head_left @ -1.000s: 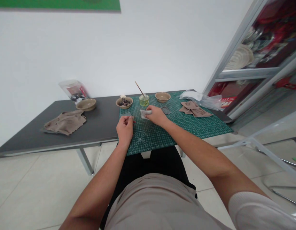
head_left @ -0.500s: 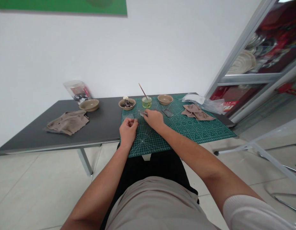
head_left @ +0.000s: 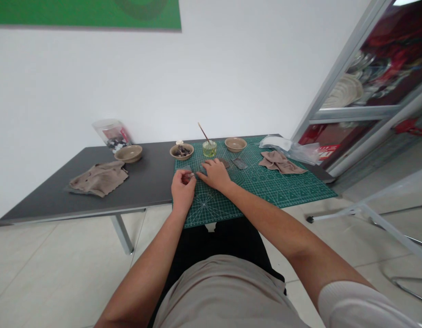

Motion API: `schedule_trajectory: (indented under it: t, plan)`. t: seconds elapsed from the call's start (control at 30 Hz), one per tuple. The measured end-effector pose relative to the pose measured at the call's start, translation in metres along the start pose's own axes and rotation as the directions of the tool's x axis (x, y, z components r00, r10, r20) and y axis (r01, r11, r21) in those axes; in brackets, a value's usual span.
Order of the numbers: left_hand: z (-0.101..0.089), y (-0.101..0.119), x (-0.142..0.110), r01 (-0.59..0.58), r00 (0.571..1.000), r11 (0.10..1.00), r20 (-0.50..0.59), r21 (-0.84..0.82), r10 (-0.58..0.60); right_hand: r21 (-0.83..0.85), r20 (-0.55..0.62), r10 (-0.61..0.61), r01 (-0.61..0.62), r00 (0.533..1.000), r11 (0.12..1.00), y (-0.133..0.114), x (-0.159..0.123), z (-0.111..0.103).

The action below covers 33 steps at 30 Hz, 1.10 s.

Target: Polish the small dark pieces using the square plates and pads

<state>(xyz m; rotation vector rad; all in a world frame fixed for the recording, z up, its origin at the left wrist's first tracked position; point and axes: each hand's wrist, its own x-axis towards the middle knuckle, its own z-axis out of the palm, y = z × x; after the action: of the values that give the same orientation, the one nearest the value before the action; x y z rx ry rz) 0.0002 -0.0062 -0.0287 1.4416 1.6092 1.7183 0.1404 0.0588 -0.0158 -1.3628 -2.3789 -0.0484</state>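
My left hand [head_left: 182, 189] is closed in a pinch above the left side of the green cutting mat [head_left: 255, 187]; what lies between the fingertips is too small to name. Beside it my right hand [head_left: 217, 175] rests low over the mat, fingers spread. A brownish flat piece [head_left: 225, 162] shows just past the right fingers. Farther right lies a thin grey see-through piece [head_left: 239, 163]. Beyond the hands are a bowl of dark bits [head_left: 181, 151] and a glass jar [head_left: 209, 149] of yellowish liquid with a thin brown-handled stick [head_left: 203, 131] standing in it.
An upright bowl [head_left: 235, 144], a crumpled brown cloth [head_left: 281, 163] and a clear plastic bag [head_left: 293, 149] lie to the right. On the dark table [head_left: 152, 177] at left are another cloth [head_left: 99, 178], a bowl [head_left: 128, 154] and a tilted clear tub [head_left: 112, 135].
My right hand has let go of a thin greyish piece, and its fingers have spread over the mat. My left hand stays pinched in nearly the same place.
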Motion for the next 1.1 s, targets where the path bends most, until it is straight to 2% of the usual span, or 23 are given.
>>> schedule_trajectory:
  t: [0.07,0.13,0.23,0.53,0.7,0.97,1.1]
  plan:
    - [-0.001,-0.006,0.001,-0.023,0.998,0.998,-0.064,-0.06,0.019,0.057,-0.013,-0.053,0.054,0.998,0.997,-0.008,0.001,0.001]
    - [-0.001,-0.012,0.003,-0.036,0.985,0.991,-0.169,-0.132,0.013,0.114,0.036,-0.148,0.143,0.988,0.983,-0.016,0.003,0.003]
    - [0.0,-0.019,0.006,-0.005,0.971,0.985,-0.235,-0.172,-0.036,0.142,0.121,-0.244,0.227,0.962,0.964,-0.025,0.007,0.007]
    - [0.004,-0.014,0.007,0.018,0.976,0.956,-0.204,-0.293,-0.081,0.091,0.085,-0.163,0.155,0.983,0.984,-0.035,0.016,0.015]
    - [0.004,-0.015,0.01,0.022,0.97,0.916,-0.213,-0.401,-0.116,0.047,0.104,-0.195,0.191,0.975,0.98,-0.037,0.026,0.016]
    - [0.006,-0.012,0.009,0.045,0.973,0.905,-0.187,-0.423,-0.136,-0.009,0.102,-0.218,0.22,0.971,0.975,-0.041,0.028,0.016]
    - [0.005,-0.013,0.008,0.052,0.957,0.9,-0.234,-0.432,-0.168,0.004,0.085,-0.239,0.239,0.967,0.971,-0.038,0.028,0.016]
